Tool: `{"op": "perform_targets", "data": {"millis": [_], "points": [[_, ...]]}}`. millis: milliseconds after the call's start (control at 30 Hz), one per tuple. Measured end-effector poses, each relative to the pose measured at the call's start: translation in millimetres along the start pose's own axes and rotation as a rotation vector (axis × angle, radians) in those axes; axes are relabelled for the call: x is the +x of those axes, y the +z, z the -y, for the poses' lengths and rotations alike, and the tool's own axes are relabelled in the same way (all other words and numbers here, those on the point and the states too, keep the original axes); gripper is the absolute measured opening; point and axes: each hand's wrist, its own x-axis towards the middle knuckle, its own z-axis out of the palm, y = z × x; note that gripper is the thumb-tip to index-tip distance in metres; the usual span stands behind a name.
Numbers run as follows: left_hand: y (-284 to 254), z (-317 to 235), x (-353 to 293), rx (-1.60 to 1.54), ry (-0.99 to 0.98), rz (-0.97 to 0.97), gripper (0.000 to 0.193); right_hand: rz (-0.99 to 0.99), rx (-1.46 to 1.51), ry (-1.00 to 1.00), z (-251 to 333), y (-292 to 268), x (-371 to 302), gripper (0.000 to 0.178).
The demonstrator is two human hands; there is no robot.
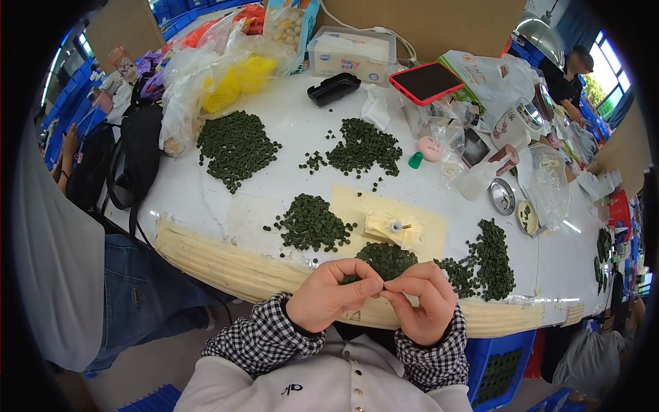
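Observation:
Over the front edge of the table, my left hand point(335, 292) and my right hand point(422, 300) meet at the fingertips. Both are closed in a pinch. Whatever lies between them is too small to make out. Just beyond the fingers is a pile of small dark green pieces point(386, 259), partly covered by my hands. A second green pile point(312, 223) lies to its left and another pile point(493, 261) to its right. Behind the nearest pile, a small block wrapped in cream tape point(391, 230) has a short metal pin sticking out.
Farther back lie two more green piles point(237, 150) point(365, 146). A black case point(333, 89), a red-edged phone point(425, 83) and a tissue box point(351, 56) stand behind them. Plastic bags point(206, 82) fill the back left. Mugs and lids crowd the right. Another person point(62, 275) is at the left.

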Motion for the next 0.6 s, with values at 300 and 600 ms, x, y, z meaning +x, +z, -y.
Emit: {"op": "perform_targets", "data": {"millis": [300,600], "points": [[0.7,-5.9,-3.7,0.190,0.065,-0.094,0.014,0.041,0.024,0.037,-3.5,1.5,2.0,0.020],[3.2,-5.5,-4.4,0.395,0.177,-0.146,0.014,0.040,0.173,0.175,-3.7,2.0,-0.9,0.017]]}}
